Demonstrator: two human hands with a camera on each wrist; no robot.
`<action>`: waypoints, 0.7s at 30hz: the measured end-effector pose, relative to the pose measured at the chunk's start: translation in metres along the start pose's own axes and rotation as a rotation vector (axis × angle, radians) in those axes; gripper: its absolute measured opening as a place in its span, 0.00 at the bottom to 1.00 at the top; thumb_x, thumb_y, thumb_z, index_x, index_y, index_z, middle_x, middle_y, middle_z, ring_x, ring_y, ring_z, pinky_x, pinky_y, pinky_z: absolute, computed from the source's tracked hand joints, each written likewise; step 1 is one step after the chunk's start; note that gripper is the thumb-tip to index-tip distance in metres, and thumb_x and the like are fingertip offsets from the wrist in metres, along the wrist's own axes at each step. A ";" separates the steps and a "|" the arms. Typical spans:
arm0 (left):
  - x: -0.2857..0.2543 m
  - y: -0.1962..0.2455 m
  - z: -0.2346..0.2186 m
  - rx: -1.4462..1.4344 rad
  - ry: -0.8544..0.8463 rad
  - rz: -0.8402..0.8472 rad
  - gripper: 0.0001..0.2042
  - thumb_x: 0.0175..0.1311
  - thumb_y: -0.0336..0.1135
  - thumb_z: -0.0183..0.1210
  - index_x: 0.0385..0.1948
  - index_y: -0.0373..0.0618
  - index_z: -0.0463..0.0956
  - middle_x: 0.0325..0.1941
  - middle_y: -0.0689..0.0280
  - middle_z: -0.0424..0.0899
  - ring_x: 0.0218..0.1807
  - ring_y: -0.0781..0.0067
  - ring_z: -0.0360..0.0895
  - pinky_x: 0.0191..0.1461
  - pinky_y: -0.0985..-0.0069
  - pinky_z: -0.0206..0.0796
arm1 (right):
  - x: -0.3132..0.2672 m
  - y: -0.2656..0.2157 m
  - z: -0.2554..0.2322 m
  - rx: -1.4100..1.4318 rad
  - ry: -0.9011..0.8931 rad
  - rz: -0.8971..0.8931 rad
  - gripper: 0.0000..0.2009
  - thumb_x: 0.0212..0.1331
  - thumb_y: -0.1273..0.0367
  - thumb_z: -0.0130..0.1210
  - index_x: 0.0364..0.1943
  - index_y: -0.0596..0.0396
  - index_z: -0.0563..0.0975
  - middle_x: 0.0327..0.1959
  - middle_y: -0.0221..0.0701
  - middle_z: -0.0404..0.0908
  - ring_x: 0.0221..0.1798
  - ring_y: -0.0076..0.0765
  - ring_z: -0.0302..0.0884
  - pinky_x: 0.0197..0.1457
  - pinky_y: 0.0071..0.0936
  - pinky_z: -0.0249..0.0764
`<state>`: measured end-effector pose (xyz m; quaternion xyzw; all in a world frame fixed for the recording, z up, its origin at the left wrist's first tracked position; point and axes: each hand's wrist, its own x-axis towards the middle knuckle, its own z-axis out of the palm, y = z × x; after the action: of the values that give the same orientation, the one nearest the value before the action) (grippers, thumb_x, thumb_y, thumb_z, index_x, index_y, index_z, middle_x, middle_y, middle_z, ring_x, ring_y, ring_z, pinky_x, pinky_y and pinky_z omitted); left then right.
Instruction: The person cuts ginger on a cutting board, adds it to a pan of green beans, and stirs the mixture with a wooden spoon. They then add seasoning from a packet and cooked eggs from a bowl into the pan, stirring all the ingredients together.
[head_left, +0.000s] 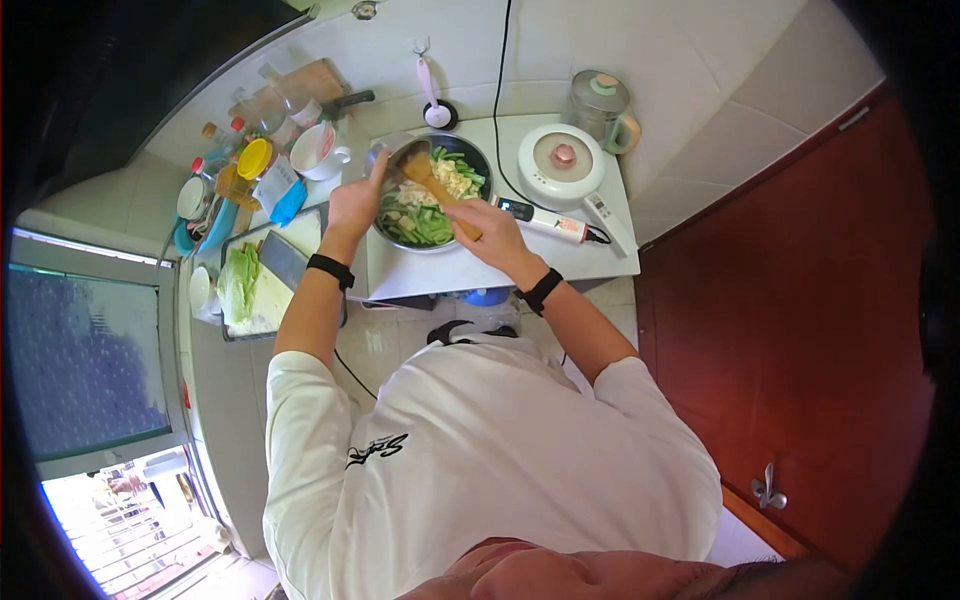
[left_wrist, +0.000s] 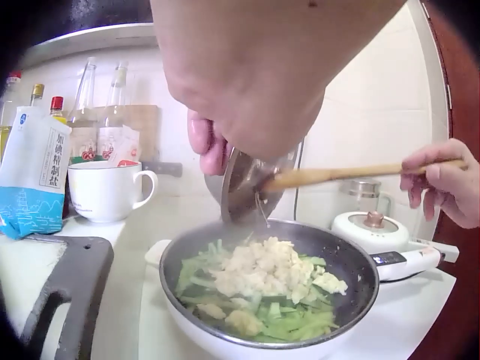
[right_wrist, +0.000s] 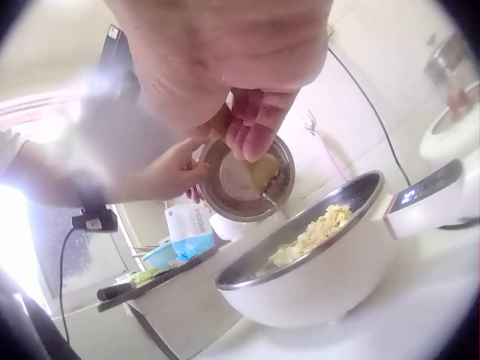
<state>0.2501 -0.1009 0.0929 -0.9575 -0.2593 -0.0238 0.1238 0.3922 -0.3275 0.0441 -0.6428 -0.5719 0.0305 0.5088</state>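
The left hand (head_left: 354, 207) grips a metal bowl (left_wrist: 244, 187), tilted on its side above the pan (left_wrist: 174, 298), its mouth facing the right hand. Fingers of the right hand (head_left: 487, 236) are curled round a wooden spatula (left_wrist: 330, 175), whose flat end is inside the bowl in the right wrist view. Pale yellow egg-like pieces (left_wrist: 262, 268) lie over green sliced vegetables (left_wrist: 300, 322) in the white pan with a dark interior. A thin strand hangs from the bowl's lower edge.
Right of the pan stand a white lidded pot (head_left: 557, 180) and a glass jug (head_left: 600, 112). At the left are a white mug (left_wrist: 103, 189), a salt bag (left_wrist: 34, 169), bottles (left_wrist: 114, 112), and a board with a cleaver (head_left: 285, 262) and leafy greens (head_left: 238, 283).
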 end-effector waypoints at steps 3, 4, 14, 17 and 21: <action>-0.004 0.002 0.007 0.012 0.079 0.133 0.40 0.59 0.26 0.51 0.74 0.63 0.44 0.23 0.60 0.84 0.24 0.60 0.83 0.28 0.63 0.75 | 0.002 0.005 0.016 0.055 0.085 -0.035 0.12 0.54 0.69 0.61 0.44 0.51 0.82 0.38 0.36 0.82 0.37 0.44 0.81 0.39 0.35 0.78; -0.004 0.002 0.008 0.012 0.078 0.134 0.40 0.59 0.26 0.51 0.74 0.63 0.44 0.23 0.60 0.84 0.24 0.60 0.83 0.28 0.63 0.75 | 0.003 0.009 0.020 0.064 0.092 -0.053 0.12 0.53 0.70 0.61 0.43 0.52 0.82 0.37 0.37 0.83 0.37 0.44 0.81 0.39 0.35 0.78; -0.013 0.006 0.014 0.048 0.079 0.050 0.34 0.62 0.29 0.51 0.72 0.53 0.49 0.23 0.61 0.84 0.23 0.60 0.83 0.24 0.62 0.75 | -0.025 0.014 -0.001 0.124 0.116 0.117 0.11 0.53 0.71 0.60 0.41 0.55 0.83 0.35 0.40 0.84 0.36 0.46 0.83 0.40 0.34 0.78; -0.019 0.003 0.029 0.022 0.098 -0.001 0.26 0.65 0.31 0.49 0.66 0.49 0.56 0.23 0.59 0.83 0.22 0.58 0.83 0.22 0.62 0.73 | -0.033 0.018 -0.014 0.130 0.179 0.239 0.10 0.54 0.71 0.60 0.40 0.57 0.83 0.34 0.41 0.84 0.35 0.46 0.83 0.40 0.32 0.78; -0.025 0.006 0.038 -0.092 0.224 -0.064 0.11 0.71 0.37 0.46 0.50 0.47 0.62 0.17 0.57 0.80 0.18 0.51 0.79 0.20 0.56 0.70 | -0.041 0.032 -0.018 0.139 0.219 0.310 0.11 0.54 0.71 0.60 0.41 0.58 0.83 0.34 0.43 0.84 0.35 0.45 0.83 0.40 0.31 0.77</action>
<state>0.2307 -0.1087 0.0517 -0.9448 -0.2728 -0.1463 0.1070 0.4119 -0.3639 0.0082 -0.6861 -0.4038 0.0781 0.6002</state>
